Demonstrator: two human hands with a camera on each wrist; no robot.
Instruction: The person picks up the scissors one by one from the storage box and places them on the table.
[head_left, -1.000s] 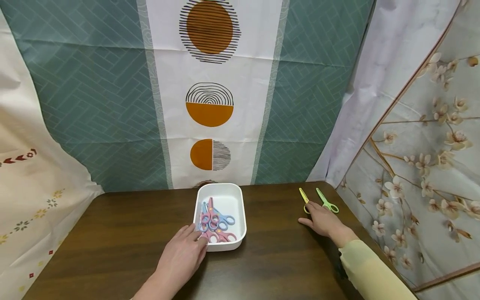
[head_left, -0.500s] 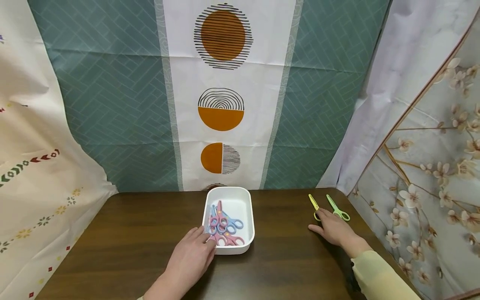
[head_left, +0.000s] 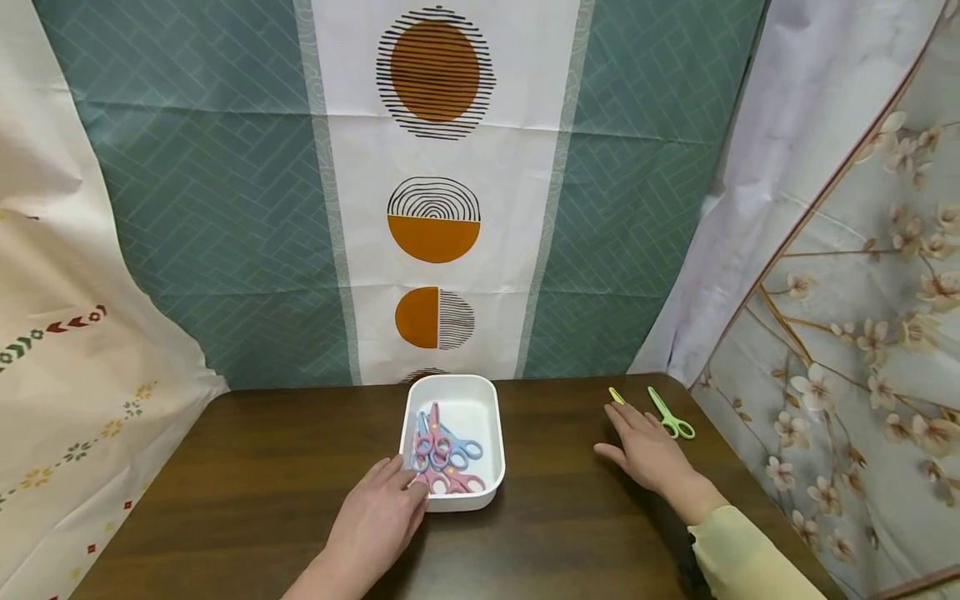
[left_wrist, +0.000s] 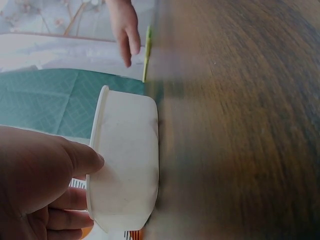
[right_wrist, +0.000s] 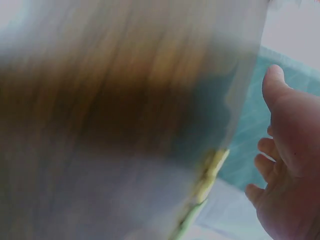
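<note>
In the head view, a white plastic tray [head_left: 483, 408] holds several pink scissors [head_left: 435, 417] and blue scissors [head_left: 470, 448] heaped in its near left part. My left hand [head_left: 378, 517] holds the tray's near left corner; the left wrist view shows the thumb [left_wrist: 85, 159] against the outer wall and the fingers past the rim. Over at the right, my right hand [head_left: 647, 448] hovers with fingers extended above yellow scissors [head_left: 616, 395], covering all but their tip. Green scissors [head_left: 660, 404] lie just right of them. Nothing is held in the right hand.
A dark brown wooden table [head_left: 555, 517] carries everything. Behind it hangs a green and white patterned cloth [head_left: 217, 208]. Flowered fabric [head_left: 840, 400] borders the right side, and a cream cloth [head_left: 97, 333] the left.
My right hand has shifted left and slightly forward, hiding more of the yellow scissors. The left hand stays at the tray corner. The head view has swung a little.
</note>
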